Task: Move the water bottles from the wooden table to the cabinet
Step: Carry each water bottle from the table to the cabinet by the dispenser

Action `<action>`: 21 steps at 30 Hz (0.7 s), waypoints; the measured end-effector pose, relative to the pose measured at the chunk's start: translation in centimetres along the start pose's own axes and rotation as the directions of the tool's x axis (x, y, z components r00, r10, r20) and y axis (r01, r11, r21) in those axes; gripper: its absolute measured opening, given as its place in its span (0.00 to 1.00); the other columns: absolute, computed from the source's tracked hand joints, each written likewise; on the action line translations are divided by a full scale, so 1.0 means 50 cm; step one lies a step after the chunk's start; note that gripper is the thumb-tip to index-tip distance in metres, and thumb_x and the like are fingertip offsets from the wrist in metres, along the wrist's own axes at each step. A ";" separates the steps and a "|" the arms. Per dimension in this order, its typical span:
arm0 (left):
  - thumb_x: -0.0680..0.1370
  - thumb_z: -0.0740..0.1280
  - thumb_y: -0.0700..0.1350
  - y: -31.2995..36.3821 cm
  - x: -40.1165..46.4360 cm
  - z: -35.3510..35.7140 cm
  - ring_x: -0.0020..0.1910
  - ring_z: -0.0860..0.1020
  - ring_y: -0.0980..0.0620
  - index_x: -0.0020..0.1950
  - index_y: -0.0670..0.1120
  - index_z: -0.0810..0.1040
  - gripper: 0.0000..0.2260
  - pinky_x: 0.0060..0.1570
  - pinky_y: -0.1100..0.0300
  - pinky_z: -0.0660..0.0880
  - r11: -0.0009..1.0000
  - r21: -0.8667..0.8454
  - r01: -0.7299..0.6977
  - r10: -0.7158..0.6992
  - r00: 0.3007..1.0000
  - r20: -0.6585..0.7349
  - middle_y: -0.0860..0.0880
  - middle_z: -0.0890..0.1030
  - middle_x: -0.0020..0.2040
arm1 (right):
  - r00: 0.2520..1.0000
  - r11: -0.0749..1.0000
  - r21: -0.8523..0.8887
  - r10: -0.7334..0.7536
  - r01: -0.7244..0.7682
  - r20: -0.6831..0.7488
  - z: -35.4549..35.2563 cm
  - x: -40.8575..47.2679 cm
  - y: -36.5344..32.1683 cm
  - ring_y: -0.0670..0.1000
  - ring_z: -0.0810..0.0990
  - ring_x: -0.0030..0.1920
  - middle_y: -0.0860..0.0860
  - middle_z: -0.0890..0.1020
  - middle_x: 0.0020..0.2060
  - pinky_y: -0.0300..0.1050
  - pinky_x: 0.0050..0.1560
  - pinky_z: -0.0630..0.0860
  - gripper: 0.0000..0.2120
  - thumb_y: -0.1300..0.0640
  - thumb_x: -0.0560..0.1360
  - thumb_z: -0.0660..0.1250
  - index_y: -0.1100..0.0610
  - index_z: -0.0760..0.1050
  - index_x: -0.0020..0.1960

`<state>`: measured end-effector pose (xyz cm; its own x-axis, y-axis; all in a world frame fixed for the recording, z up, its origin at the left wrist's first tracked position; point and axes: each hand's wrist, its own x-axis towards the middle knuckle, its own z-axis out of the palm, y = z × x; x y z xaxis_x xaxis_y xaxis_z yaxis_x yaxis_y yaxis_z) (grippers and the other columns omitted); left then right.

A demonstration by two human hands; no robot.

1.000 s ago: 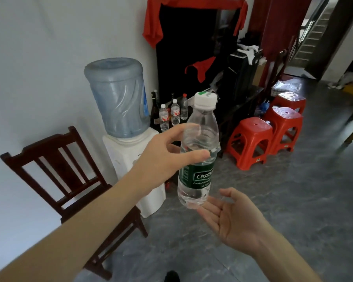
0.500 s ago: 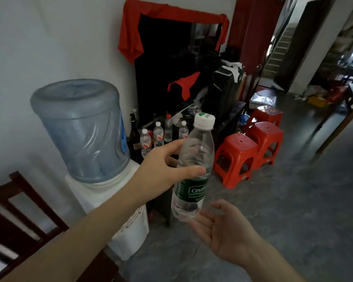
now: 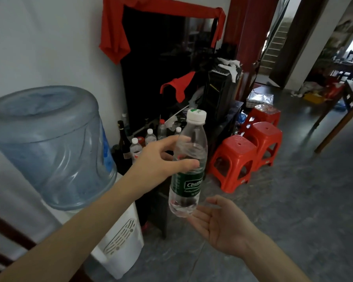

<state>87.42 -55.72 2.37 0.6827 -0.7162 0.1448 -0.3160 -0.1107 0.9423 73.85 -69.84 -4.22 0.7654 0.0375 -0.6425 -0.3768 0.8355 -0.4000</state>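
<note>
You've stepped closer to the cabinet (image 3: 161, 200), left hand (image 3: 161, 161) gripping the water bottle (image 3: 189, 165), right hand (image 3: 222, 222) open-fingered beneath, so placing comes next.

Readable only on the dark green label (image 3: 186, 185) of the clear water bottle (image 3: 189, 165) at the centre of the frame: white letters "Cestb" inside a white outline (cut off at the right by the curve of the bottle). Beneath it, a smaller white line beginning "Purified", the rest too blurred to make out. On the small bottles (image 3: 136, 148) behind, left of centre, red-and-white labels, nothing legible.
</note>
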 end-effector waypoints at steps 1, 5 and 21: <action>0.66 0.81 0.54 0.002 0.020 0.004 0.53 0.85 0.56 0.59 0.60 0.82 0.23 0.56 0.53 0.81 1.000 -0.019 -0.011 0.011 1.000 -0.008 0.57 0.87 0.54 | 1.000 1.000 0.000 -0.011 0.011 0.005 -0.003 0.005 -0.021 0.58 0.87 0.39 0.64 0.85 0.48 0.47 0.40 0.83 0.18 0.57 0.73 0.60 0.70 0.79 0.52; 0.66 0.76 0.51 0.027 0.111 0.020 0.48 0.87 0.55 0.57 0.56 0.82 0.20 0.43 0.64 0.81 0.995 -0.091 -0.036 0.029 0.997 -0.074 0.56 0.88 0.51 | 0.998 0.998 -0.043 -0.054 0.055 0.032 -0.024 0.031 -0.130 0.58 0.86 0.44 0.64 0.83 0.55 0.47 0.42 0.84 0.21 0.55 0.77 0.58 0.70 0.75 0.61; 0.64 0.78 0.60 0.045 0.488 0.107 0.52 0.86 0.52 0.59 0.56 0.83 0.25 0.54 0.46 0.83 0.996 0.091 -0.015 0.033 0.981 -0.193 0.54 0.87 0.55 | 0.989 0.975 -0.223 0.007 0.026 0.148 -0.095 0.172 -0.546 0.57 0.84 0.50 0.62 0.83 0.58 0.48 0.52 0.81 0.22 0.52 0.80 0.55 0.68 0.75 0.64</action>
<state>99.84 -77.13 6.40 0.7862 -0.5732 0.2310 -0.3850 -0.1620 0.9086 88.26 -94.91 -1.93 0.8315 0.1242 -0.5415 -0.4632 0.6931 -0.5524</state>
